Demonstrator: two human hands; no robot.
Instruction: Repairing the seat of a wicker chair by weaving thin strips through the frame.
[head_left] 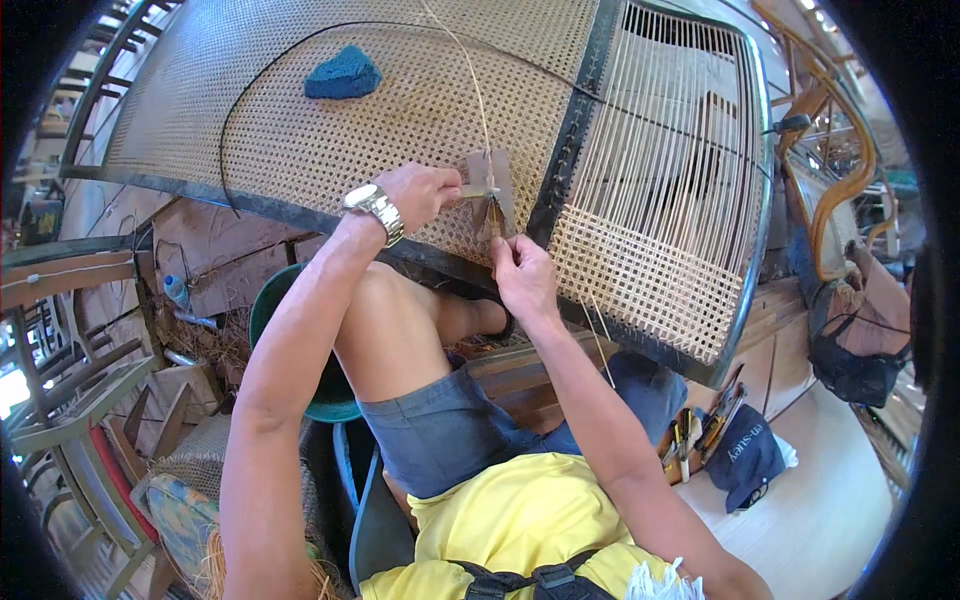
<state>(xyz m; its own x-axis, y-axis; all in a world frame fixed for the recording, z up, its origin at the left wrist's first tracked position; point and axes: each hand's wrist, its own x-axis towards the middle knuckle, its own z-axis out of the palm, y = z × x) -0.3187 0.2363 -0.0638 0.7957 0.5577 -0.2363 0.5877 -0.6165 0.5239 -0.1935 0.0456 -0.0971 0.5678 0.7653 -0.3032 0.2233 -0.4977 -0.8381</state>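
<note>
A long pale cane strand runs down from the top over a small brown flat piece lying on the woven cane panel. My left hand, with a metal watch on its wrist, is closed on a small pale flat tool, pressed across the strand on the brown piece. Just below, at the lower edge of that piece, my right hand pinches with thumb and forefinger in line with the strand. What exactly lies between those fingertips is mostly hidden.
A blue sponge and a dark thin curved strip lie on the panel. Right of its dark rail, half-woven strands fill another section. A green tub stands by my leg. Hand tools and a navy cap lie lower right.
</note>
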